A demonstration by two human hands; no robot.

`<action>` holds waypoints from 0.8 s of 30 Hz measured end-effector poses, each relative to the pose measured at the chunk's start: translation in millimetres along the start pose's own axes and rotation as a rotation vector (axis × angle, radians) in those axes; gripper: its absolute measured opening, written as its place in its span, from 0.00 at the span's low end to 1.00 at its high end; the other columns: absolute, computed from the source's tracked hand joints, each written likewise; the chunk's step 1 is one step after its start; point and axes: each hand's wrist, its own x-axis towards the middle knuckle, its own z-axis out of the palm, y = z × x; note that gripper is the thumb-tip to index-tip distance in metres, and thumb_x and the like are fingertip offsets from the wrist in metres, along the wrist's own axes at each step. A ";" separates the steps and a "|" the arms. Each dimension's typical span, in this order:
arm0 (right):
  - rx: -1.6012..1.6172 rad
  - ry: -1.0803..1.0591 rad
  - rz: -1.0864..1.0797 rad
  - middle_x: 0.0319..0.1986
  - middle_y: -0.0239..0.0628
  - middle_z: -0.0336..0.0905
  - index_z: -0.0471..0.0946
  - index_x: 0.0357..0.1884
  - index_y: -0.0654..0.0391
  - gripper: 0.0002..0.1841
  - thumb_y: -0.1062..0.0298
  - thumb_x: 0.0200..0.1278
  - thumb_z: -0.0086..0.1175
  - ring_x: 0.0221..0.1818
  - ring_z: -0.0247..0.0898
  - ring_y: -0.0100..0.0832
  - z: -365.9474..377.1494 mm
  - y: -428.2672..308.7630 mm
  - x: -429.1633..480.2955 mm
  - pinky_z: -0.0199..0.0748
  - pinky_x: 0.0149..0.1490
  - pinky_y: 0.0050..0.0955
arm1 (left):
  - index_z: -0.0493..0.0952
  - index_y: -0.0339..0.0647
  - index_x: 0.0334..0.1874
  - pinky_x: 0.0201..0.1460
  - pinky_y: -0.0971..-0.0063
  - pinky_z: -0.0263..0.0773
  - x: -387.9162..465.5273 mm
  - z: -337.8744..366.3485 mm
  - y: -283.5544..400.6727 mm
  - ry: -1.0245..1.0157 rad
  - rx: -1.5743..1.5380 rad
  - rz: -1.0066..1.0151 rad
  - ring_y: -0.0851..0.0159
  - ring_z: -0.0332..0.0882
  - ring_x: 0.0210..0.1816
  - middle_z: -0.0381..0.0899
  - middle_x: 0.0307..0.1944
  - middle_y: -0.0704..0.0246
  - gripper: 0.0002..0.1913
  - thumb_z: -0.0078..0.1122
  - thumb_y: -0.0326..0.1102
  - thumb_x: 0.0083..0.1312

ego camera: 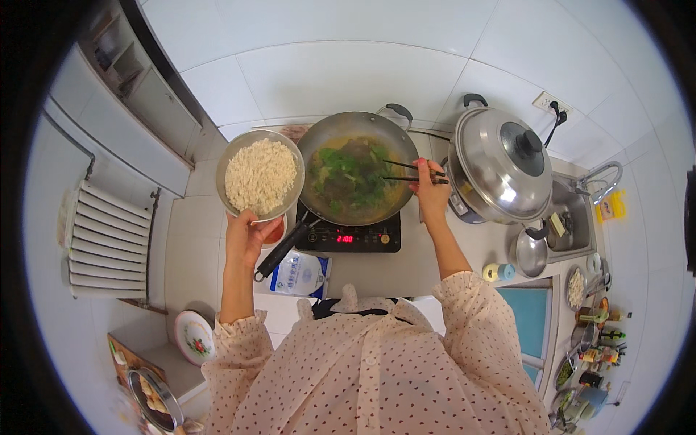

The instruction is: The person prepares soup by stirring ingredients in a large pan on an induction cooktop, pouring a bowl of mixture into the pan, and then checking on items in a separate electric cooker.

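Observation:
My left hand [246,238] grips the near rim of a metal bowl [297,192] heaped with pale, floury dough crumbs [260,175]. The bowl is held up at the left edge of a wok [401,142], seemingly level or only slightly tilted. In my right hand [431,191] is a pair of dark chopsticks [405,179], spread apart, their tips over the wok's contents. Leafy greens [348,171] lie in yellowish broth in the wok, with darker patches among them. The wok rests on a black induction cooker [321,243] with a lit red display.
The wok's black handle [284,249] points toward me over a blue-and-white bag [300,274]. Beside it, a small bowl of red food [275,232] is partly hidden. A lidded steel steamer pot [497,163], a sink [584,239], a metal bowl [530,254] and a blue-capped bottle [497,272] stand rightward.

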 end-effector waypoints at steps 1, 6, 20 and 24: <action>-0.054 0.005 -0.015 0.21 0.30 0.73 0.76 0.30 0.61 0.14 0.58 0.61 0.50 0.19 0.69 0.20 -4.1 1.4 -1.8 0.70 0.25 0.18 | 0.45 0.45 0.61 0.41 0.59 0.78 2.2 2.1 -1.1 0.004 0.009 0.009 0.45 0.70 0.49 0.59 0.55 0.52 0.36 0.39 0.17 0.46; 0.124 -0.003 0.030 0.24 0.33 0.74 0.75 0.29 0.62 0.15 0.58 0.61 0.49 0.25 0.72 0.23 -17.5 10.4 -15.4 0.73 0.28 0.19 | 0.44 0.48 0.62 0.40 0.59 0.78 14.5 9.4 -3.7 0.031 0.094 0.043 0.48 0.71 0.48 0.58 0.56 0.54 0.38 0.40 0.18 0.46; 0.270 -0.092 0.126 0.34 0.39 0.74 0.74 0.34 0.66 0.09 0.69 0.60 0.47 0.37 0.72 0.28 -25.6 25.5 -37.3 0.76 0.41 0.23 | 0.51 0.36 0.60 0.38 0.61 0.79 68.4 21.0 -1.2 -0.074 0.161 -0.051 0.47 0.75 0.42 0.63 0.52 0.51 0.33 0.40 0.20 0.46; 0.237 -0.043 0.106 0.33 0.35 0.74 0.76 0.37 0.64 0.10 0.69 0.60 0.49 0.34 0.71 0.24 -13.1 24.5 -41.1 0.76 0.37 0.21 | 0.49 0.37 0.61 0.38 0.62 0.80 72.8 19.9 -0.2 -0.105 0.154 -0.045 0.47 0.74 0.42 0.63 0.51 0.51 0.34 0.40 0.20 0.47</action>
